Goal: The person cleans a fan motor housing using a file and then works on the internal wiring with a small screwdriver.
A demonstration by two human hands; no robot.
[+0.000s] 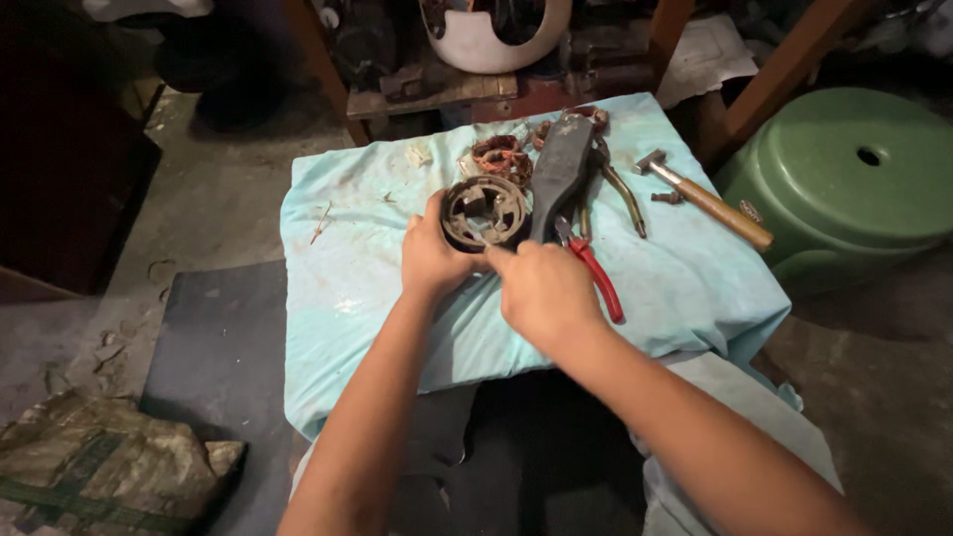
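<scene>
Rust-brown ring-shaped stator core [484,211], on the pale blue cloth [347,288] just ahead of both hands; left hand [432,260] grips its near-left rim, right hand [544,290] closed, forefinger apparently touching the near edge.

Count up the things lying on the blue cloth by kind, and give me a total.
Round metal motor core, held by the left hand and touched by the right hand: 1
Copper wire coil: 1
Hammer: 1
Red-handled pliers: 1
Dark grey handled tool: 1
Total on the blue cloth: 5
</scene>
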